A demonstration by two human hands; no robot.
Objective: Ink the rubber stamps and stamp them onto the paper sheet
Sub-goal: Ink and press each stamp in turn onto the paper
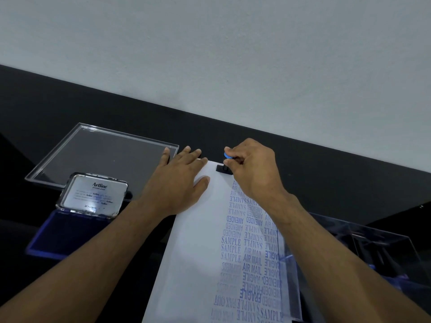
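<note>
Pinching the blue-knobbed stamp in my right hand, I have its black base on the paper sheet at the far edge. My left hand lies flat, fingers spread, on the sheet's far left corner. Left of it sit the open ink pad and a clear lid; a clear case stands right.
</note>
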